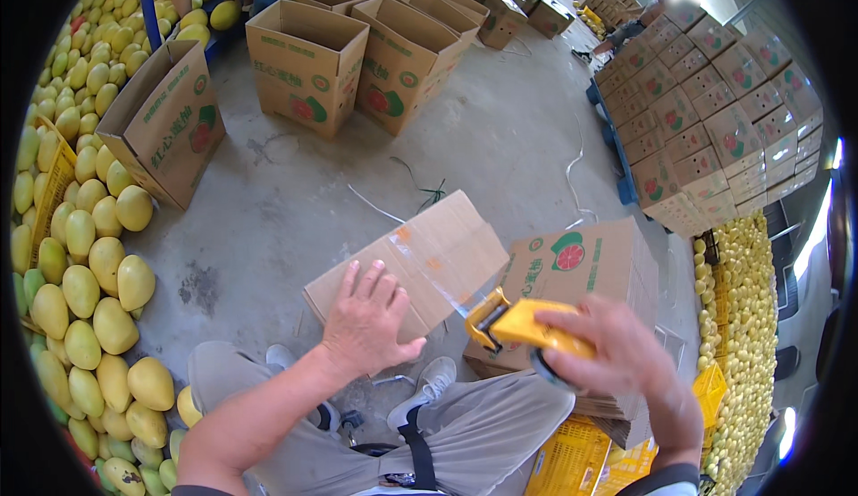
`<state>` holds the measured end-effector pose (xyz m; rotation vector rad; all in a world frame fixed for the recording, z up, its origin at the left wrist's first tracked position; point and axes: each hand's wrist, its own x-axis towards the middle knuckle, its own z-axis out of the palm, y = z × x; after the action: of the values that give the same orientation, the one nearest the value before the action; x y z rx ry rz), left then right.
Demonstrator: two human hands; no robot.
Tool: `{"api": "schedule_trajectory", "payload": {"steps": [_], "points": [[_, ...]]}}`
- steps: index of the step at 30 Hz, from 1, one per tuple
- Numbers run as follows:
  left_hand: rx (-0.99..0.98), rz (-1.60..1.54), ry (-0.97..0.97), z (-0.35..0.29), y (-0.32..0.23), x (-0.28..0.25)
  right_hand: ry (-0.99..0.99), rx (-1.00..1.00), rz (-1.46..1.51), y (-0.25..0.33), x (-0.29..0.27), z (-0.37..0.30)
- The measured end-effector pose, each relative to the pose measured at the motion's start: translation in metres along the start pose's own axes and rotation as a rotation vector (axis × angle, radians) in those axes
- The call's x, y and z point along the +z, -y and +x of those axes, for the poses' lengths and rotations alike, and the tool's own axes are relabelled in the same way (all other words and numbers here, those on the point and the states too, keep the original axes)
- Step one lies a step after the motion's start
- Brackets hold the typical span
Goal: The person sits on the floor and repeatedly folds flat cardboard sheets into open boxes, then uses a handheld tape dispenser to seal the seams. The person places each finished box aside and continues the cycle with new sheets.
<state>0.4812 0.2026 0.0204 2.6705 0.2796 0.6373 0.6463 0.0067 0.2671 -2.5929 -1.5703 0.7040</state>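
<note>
my left hand [368, 322] was flat and open on the carton [407, 264], right hand [617, 353] clamped round the yellow tape gun [523, 326], so I figured the tape strip [442, 273] could wrinkle if that carton slid

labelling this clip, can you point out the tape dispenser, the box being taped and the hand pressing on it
yellow tape dispenser [527, 324], head view, on its yellow body.
folded cardboard box [447, 237], head view, on its bare upper panel.
left hand [368, 319], head view, on the back of the hand.
</note>
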Motion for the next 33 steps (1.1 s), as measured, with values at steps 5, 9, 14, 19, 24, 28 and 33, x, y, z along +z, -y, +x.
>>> {"api": "schedule_trajectory", "payload": {"steps": [5, 9, 14, 19, 24, 28, 33], "points": [[0.029, 0.03, -0.023, -0.002, -0.004, 0.002, -0.045, 0.13, 0.116, -0.045, 0.069, -0.124], [0.034, 0.084, 0.024, -0.004, -0.005, 0.0, -0.116, -0.016, -0.008, -0.06, 0.155, -0.108], [0.099, 0.093, -0.026, -0.001, 0.003, 0.002, -0.152, -0.046, 0.112, -0.09, 0.269, 0.089], [0.17, 0.191, -0.078, -0.007, 0.018, 0.008, 0.3, 0.352, -0.008, -0.154, 0.26, 0.152], [-0.495, 0.216, -0.181, -0.025, -0.026, -0.005, 0.042, 0.254, -0.086, -0.195, 0.213, 0.179], [-0.58, -0.095, -0.326, -0.034, 0.013, -0.017, -0.054, -0.02, -0.182, -0.176, 0.19, 0.185], [-0.339, -0.324, -0.283, -0.002, 0.105, -0.085, 0.045, -0.188, -0.104, -0.115, 0.204, 0.11]]}}
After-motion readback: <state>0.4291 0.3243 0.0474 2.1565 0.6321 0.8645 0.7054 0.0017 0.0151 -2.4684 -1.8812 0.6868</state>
